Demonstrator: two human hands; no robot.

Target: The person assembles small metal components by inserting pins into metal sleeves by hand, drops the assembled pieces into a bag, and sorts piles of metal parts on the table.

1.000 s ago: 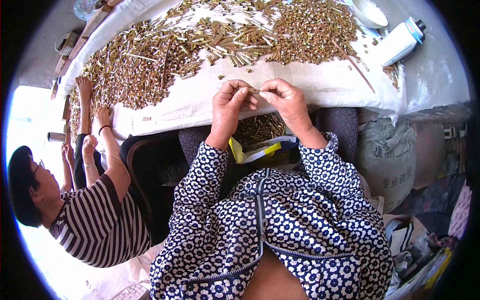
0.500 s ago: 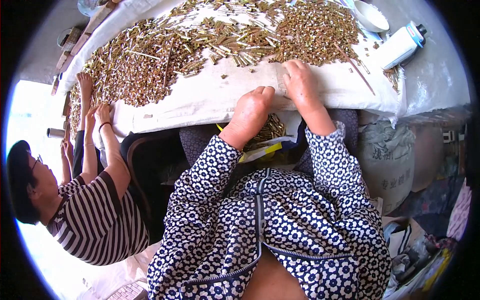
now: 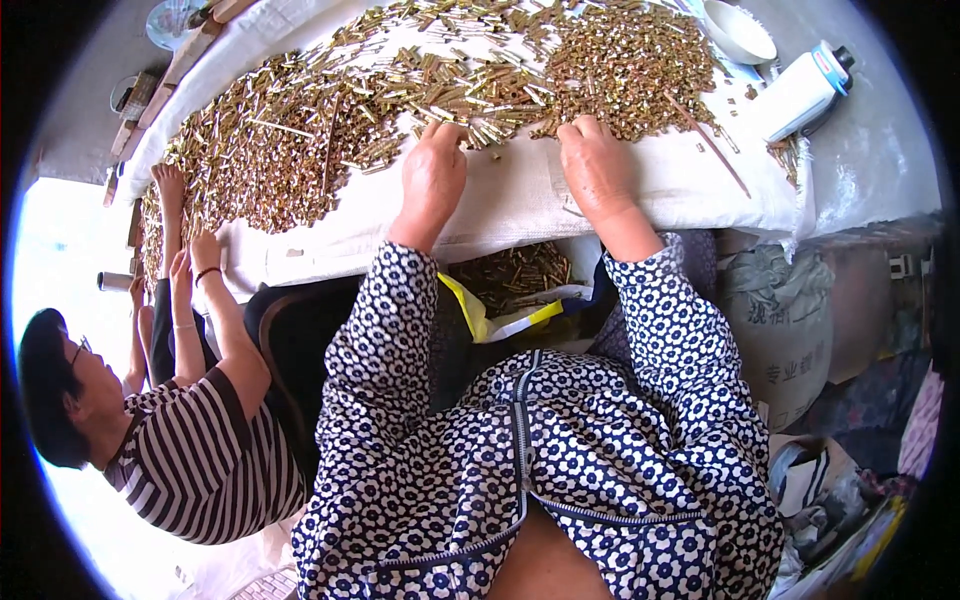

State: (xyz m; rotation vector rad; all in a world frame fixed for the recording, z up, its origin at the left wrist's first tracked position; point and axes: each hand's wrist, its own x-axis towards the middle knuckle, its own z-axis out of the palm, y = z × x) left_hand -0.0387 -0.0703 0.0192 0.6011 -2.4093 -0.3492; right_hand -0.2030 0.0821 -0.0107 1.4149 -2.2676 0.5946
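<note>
A big heap of small brass-coloured metal parts (image 3: 330, 130) covers a white cloth (image 3: 510, 210) on the table. My left hand (image 3: 432, 180) lies palm down on the cloth, fingertips touching the near edge of the heap. My right hand (image 3: 597, 170) also rests palm down, its fingers at the edge of a pile of smaller brass pieces (image 3: 630, 70). I cannot tell whether either hand holds a piece under its fingers. A container of more brass parts (image 3: 515, 275) sits in my lap below the table edge, beside a yellow bag rim (image 3: 480, 315).
A person in a striped shirt (image 3: 200, 460) sits at my left with both hands (image 3: 190, 250) on the same heap. A white bottle (image 3: 800, 95) and a white bowl (image 3: 738, 30) lie at the far right. Sacks (image 3: 790, 330) stand at my right.
Both my hands have moved from the table's near edge, where they held a small part together, forward onto the cloth to the heap.
</note>
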